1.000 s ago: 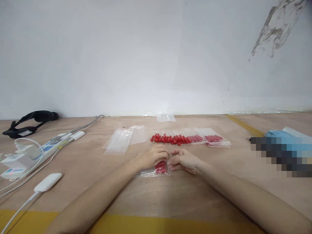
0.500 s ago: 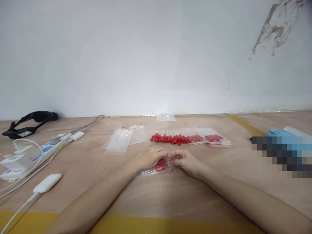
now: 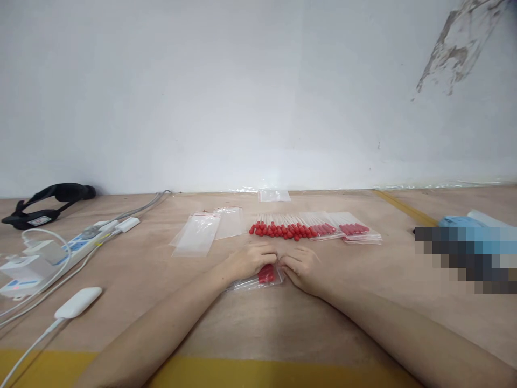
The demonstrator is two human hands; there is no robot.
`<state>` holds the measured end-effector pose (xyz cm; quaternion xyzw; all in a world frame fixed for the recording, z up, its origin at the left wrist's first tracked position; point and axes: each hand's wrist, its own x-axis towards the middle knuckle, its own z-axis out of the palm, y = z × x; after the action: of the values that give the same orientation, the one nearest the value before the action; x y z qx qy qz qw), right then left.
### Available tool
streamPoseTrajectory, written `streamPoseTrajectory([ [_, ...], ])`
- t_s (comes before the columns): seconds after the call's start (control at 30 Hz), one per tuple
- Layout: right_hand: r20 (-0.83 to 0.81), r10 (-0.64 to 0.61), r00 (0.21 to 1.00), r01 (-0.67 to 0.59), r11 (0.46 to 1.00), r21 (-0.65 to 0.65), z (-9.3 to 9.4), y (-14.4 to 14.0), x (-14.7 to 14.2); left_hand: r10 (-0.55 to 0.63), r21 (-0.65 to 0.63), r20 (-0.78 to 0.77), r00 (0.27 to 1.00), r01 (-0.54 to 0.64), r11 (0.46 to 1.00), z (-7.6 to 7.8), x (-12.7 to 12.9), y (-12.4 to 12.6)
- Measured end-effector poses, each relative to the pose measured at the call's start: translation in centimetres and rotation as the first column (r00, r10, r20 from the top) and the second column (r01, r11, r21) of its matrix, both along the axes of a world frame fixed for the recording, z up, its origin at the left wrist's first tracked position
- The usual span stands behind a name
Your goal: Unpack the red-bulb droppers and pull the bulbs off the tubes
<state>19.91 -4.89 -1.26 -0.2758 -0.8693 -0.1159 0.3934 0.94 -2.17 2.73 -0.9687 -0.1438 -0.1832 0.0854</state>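
Observation:
A clear zip bag (image 3: 252, 284) with red-tipped sticks (image 3: 266, 273) inside lies on the table in front of me. My left hand (image 3: 251, 261) rests over it, fingers closed on its upper edge. At the bag's right end, my right hand (image 3: 302, 268) pinches the edge with curled fingers. Just beyond my hands lies a row of loose white sticks with red tips (image 3: 278, 230). To its right, a stack of filled zip bags (image 3: 355, 231) overlaps more of the sticks.
Flat zip bags (image 3: 197, 235) lie left of the sticks, and another bag (image 3: 274, 195) is by the wall. At left are a power strip (image 3: 86, 242) with cables, a white charging device (image 3: 78, 303) and a black strap-like object (image 3: 48, 205). A blue item (image 3: 460, 222) sits at right.
My right hand has rolled over toward the bag, its fingers now curled down on the edge. My left hand and the bag have hardly moved.

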Motion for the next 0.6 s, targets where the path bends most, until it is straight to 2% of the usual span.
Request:
streamPoseTrajectory([
  [0.13,0.194,-0.048,0.98,0.01,0.981,0.192,1.1,0.1,0.1,-0.048,0.097,-0.095,0.994,0.057,0.994,0.1,0.3,-0.2],
  [0.27,0.313,-0.01,0.95,-0.053,0.98,0.19,1.6,0.4,0.4,-0.039,0.127,-0.113,0.993,0.054,0.99,0.6,-0.1,-0.1],
  [0.37,0.337,0.027,0.941,-0.064,0.993,0.097,1.9,0.2,0.9,-0.002,0.099,-0.056,0.998,0.007,0.995,1.4,-1.1,0.4],
  [0.47,0.276,0.059,0.959,-0.039,0.996,-0.075,2.4,-0.3,1.4,0.02,0.087,-0.015,1.0,-0.018,0.996,1.9,-1.9,0.7],
  [0.53,0.222,0.124,0.967,-0.07,0.97,-0.235,2.7,-0.6,1.7,0.047,0.052,-0.035,0.998,-0.045,0.998,2.1,-1.9,0.7],
  [0.6,0.125,0.183,0.975,-0.118,0.908,-0.403,2.8,-0.7,1.9,0.096,-0.018,-0.062,0.993,-0.097,0.995,2.1,-1.7,0.4],
])
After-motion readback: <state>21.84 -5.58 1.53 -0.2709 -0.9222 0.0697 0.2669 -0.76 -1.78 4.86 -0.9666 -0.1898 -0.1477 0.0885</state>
